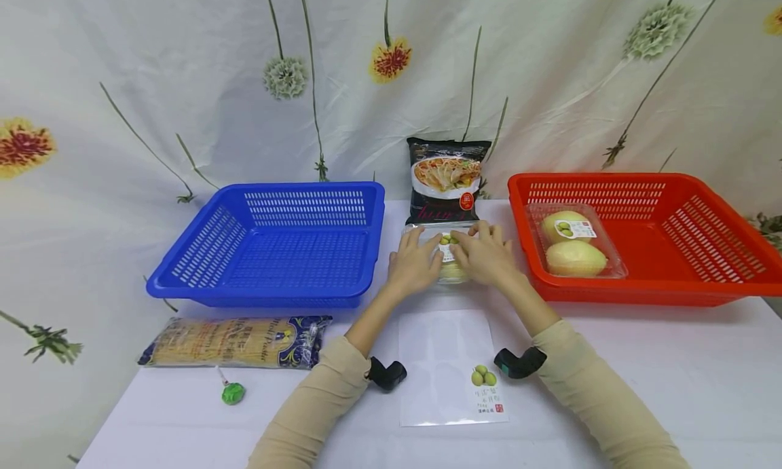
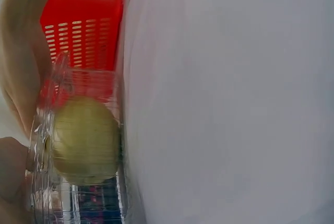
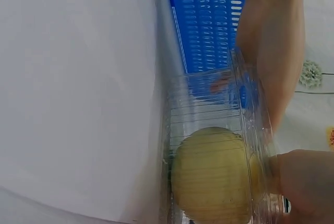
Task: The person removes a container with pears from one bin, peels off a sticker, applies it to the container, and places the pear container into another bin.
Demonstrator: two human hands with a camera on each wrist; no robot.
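Observation:
A clear plastic clamshell box with pale yellow-green fruit inside sits on the white table. My left hand grips its left side, fingertips over the lid. My right hand holds the right side the same way, with fingers near the white label. From the left wrist, the ribbed side of the box shows, with one round fruit behind it. In the right wrist view, a left fingertip appears through the plastic. Some fingers are hidden behind the lid.
A blue basket stands left; a red basket on the right holds another fruit box. Behind my hands stands a black noodle packet. Pasta, a green-wrapped lollipop and a printed clear bag lie nearer.

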